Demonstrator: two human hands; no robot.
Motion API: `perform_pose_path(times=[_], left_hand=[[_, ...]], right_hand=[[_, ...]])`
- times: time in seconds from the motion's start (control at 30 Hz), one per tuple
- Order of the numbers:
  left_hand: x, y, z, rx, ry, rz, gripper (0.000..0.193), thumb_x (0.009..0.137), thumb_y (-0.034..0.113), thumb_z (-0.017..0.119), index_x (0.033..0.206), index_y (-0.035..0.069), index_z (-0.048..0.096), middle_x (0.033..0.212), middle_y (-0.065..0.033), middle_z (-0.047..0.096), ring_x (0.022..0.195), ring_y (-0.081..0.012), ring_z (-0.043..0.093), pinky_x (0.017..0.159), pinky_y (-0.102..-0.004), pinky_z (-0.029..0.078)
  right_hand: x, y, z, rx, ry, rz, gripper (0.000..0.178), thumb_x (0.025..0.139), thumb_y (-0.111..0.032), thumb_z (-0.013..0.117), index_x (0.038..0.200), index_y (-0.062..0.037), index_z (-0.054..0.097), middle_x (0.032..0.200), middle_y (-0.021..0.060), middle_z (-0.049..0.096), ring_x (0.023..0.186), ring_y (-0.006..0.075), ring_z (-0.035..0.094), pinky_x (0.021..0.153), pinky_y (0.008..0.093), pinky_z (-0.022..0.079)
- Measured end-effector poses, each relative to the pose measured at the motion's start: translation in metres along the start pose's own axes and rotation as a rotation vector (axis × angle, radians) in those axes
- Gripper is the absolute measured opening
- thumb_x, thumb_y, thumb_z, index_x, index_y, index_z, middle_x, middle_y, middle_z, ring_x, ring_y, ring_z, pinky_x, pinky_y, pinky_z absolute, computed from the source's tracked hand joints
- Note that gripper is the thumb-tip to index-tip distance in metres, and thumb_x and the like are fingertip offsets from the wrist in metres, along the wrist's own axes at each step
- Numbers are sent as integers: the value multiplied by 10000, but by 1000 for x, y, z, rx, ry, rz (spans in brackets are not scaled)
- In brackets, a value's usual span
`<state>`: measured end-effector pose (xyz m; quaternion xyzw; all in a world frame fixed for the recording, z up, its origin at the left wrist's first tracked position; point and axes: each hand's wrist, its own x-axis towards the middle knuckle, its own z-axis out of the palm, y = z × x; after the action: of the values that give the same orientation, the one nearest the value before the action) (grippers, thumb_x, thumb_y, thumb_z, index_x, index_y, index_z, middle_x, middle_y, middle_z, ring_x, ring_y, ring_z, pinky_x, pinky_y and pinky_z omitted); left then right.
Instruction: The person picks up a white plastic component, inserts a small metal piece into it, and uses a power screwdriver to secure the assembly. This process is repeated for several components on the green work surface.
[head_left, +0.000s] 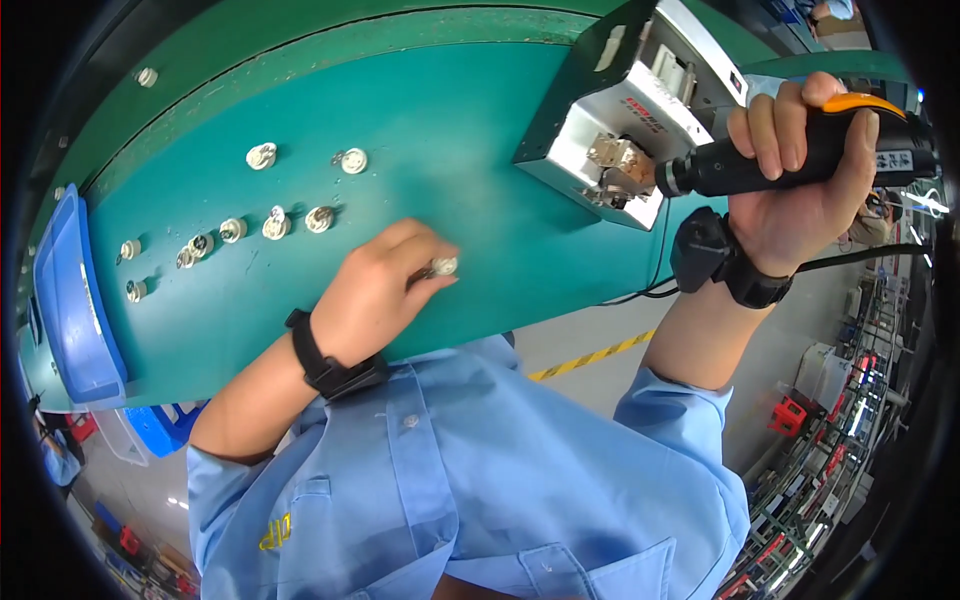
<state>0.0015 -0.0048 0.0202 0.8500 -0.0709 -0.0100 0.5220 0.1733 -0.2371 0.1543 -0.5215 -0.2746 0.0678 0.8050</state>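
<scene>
Between the thumb and fingers of my left hand (385, 282) is a small round white part (444, 266), held just over the green mat (480, 200). My right hand (810, 165) wraps around a black electric screwdriver (765, 160) with an orange lever. The screwdriver's tip end points left, at the front of a black and silver screw feeder (630, 120). Whether the bit touches the feeder's metal pickup block (622, 163) I cannot tell. Several similar white parts (276, 224) with metal pieces lie on the mat to the left of my left hand.
A blue tray (78, 300) stands at the mat's left edge. One more white part (147, 77) sits on the green ledge at the far left. A black cable (860, 256) runs right from behind my wrist. Below the mat's edge is floor with a yellow-black stripe (590, 358).
</scene>
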Motion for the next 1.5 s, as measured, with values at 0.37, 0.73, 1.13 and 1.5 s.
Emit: perform_pose_path(times=[0.37, 0.73, 1.13, 1.5], left_hand=[[3, -18, 11, -163, 36, -1, 243, 740, -7, 744, 963, 22, 650, 885, -81, 607, 676, -178, 610, 600, -296, 505], [1, -16, 9, -170, 44, 28, 219, 739, 20, 731, 935, 7, 634, 854, -104, 593, 673, -241, 601, 604, -347, 502], [7, 11, -18, 28, 40, 86, 116, 796, 60, 680, 897, 27, 632, 864, -126, 592, 777, -317, 608, 661, -396, 503], [174, -51, -178, 865, 423, 25, 309, 756, 294, 735, 976, 87, 670, 1056, -158, 608, 1013, -349, 581, 812, -441, 516]], right_hand=[[-59, 40, 78, -14, -314, -117, 526, 914, -536, 527, 1111, -53, 456, 632, 0, 479, 514, 94, 451, 532, 251, 376], [-68, 59, 93, -122, -315, -101, 520, 896, -530, 569, 1048, -52, 433, 592, 15, 489, 443, 116, 455, 465, 262, 378], [-63, 48, 101, -33, -154, -218, 492, 861, -469, 653, 1051, -64, 449, 620, -12, 522, 473, 95, 471, 479, 237, 367], [-59, -4, 48, -23, 112, -445, 425, 867, -403, 645, 1053, -51, 494, 600, -40, 445, 510, 59, 437, 574, 212, 338]])
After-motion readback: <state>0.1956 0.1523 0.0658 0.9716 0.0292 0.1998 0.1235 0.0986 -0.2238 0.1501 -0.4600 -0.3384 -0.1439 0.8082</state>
